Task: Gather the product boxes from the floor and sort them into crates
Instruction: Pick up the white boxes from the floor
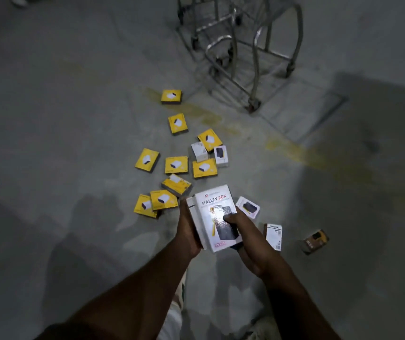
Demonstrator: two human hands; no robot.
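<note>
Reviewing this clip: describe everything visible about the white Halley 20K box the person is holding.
The Halley 20K box is a white cardboard carton, printed "HALLEY 20K" in black and red above a dark power bank picture with a yellow accent; glare washes out its middle. It tops a small stack of white boxes held above the floor, tilted, its top end away from the person. The left hand cradles the stack's left side; the right hand grips the right, thumb on the face.

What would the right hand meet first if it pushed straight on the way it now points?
The right hand points up-left onto the white HALLEY 20K box that both hands hold, so it already meets that. Beyond lie yellow boxes on the floor, though depth is unclear.
</note>
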